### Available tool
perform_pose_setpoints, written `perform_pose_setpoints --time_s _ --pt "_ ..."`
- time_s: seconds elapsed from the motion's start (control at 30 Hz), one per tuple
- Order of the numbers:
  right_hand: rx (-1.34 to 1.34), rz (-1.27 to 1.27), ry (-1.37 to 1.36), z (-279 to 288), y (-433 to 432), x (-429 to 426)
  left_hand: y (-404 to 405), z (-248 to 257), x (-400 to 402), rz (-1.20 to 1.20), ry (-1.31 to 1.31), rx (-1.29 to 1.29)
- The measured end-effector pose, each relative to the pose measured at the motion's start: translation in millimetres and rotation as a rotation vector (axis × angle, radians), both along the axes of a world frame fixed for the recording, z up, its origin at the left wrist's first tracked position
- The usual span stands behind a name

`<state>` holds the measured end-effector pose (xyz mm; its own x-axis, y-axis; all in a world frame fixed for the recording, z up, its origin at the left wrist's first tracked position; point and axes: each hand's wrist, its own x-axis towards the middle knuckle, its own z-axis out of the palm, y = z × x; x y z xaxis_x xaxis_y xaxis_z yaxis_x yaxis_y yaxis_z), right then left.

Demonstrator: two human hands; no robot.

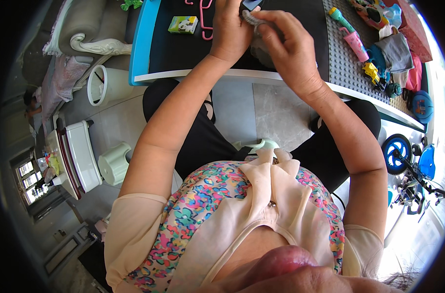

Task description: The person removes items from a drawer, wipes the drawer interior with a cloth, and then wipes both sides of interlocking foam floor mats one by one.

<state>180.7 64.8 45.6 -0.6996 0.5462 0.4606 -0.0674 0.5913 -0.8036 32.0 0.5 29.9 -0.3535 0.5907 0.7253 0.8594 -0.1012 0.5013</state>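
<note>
Both hands meet over the black tabletop at the top of the view. My right hand pinches a small grey ribbed piece between thumb and fingers. My left hand is right beside it, against the ribbed piece; its fingertips run past the top edge, so its grip is hidden. Below the ribbed piece is a sheer, see-through greyish material, partly behind my right hand. A small dark blue item shows between the hands at the frame's edge.
Left of my hands lie a pink plastic hanger and a green panda-print packet. On the grey studded board are a toy microphone, a pink cup and a yellow toy vehicle. A white bin stands beside the table.
</note>
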Motion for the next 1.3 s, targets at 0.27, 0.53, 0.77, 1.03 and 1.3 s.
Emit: perform_pose_setpoints --time_s 0.27,0.53,0.77,1.03,1.3 --pt "-0.62 0.125 0.235 -6 44 -5 5 -8 -6 -0.386 -0.961 -0.168" --pt "0.402 -0.112 -0.445 33 37 6 -1 3 -2 -0.307 -0.306 -0.283" --pt "0.52 -0.199 -0.245 -11 36 1 6 -30 3 -0.274 -0.51 -0.164" --pt "-0.06 -0.026 0.19 0 38 -4 10 -27 -10 -0.498 -0.851 -0.22" --pt "0.354 -0.056 -0.042 30 20 4 3 -17 -7 -0.125 -0.131 -0.232"
